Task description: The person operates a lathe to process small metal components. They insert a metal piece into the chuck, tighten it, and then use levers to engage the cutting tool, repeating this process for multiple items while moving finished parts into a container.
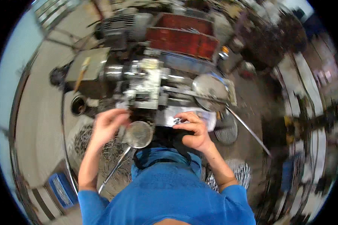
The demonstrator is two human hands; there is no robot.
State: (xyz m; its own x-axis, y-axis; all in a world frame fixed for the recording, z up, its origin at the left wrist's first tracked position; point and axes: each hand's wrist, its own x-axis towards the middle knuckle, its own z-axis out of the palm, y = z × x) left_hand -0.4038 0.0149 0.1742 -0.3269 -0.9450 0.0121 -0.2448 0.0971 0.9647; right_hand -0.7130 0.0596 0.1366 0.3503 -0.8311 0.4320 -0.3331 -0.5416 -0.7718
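In front of me stands a small metal lathe (pixel 144 84) with a shiny chuck (pixel 114 71) on its left side. Between the fingertips and thumb of my right hand (pixel 194 131) is a small shiny metal part (pixel 177 120), its exact kind too small to make out. That hand is over a pale sheet (pixel 211 119) at the machine's near edge. My left hand (pixel 109 126) hovers just left of a round metal disc (pixel 139 134). Motion smears its fingers, so whether they grip anything is unclear.
A red metal box (pixel 181 44) sits behind the lathe, beside a finned motor (pixel 120 28). A larger round plate (pixel 209 91) and a long rod (pixel 248 130) are at the right. Metal shavings (pixel 84 140) lie at left, above a blue crate (pixel 62 190).
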